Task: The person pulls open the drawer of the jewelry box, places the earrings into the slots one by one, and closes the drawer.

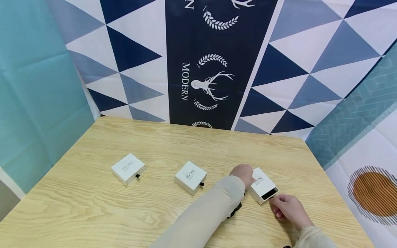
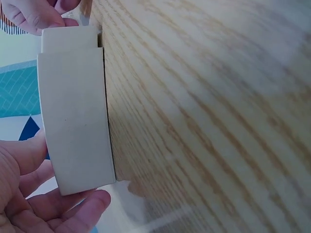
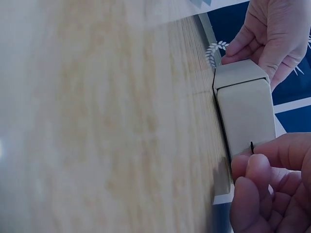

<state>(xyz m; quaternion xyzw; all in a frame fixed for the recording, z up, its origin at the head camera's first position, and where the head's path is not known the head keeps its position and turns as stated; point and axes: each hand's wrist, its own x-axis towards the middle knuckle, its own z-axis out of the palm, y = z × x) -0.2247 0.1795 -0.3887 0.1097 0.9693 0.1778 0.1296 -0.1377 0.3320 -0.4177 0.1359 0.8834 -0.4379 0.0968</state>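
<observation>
A small white drawer box (image 1: 262, 181) with printed lettering lies on the right part of the table, its drawer pulled partway out so that a strip of black interior shows. My left hand (image 1: 243, 174) grips the far end of the box's outer sleeve, the thumb on top. At the near end, my right hand (image 1: 289, 208) pinches the drawer's black pull tab (image 3: 251, 147) between thumb and finger. The left wrist view shows the sleeve's side (image 2: 75, 121) with the drawer sticking out a short way beyond it. What lies inside the drawer cannot be made out.
Two similar white boxes, both closed and with black tabs, sit to the left on the wooden table (image 1: 93, 206): one in the middle (image 1: 190, 176), one farther left (image 1: 128, 168). A patterned cloth (image 1: 204, 69) hangs behind the table's back edge.
</observation>
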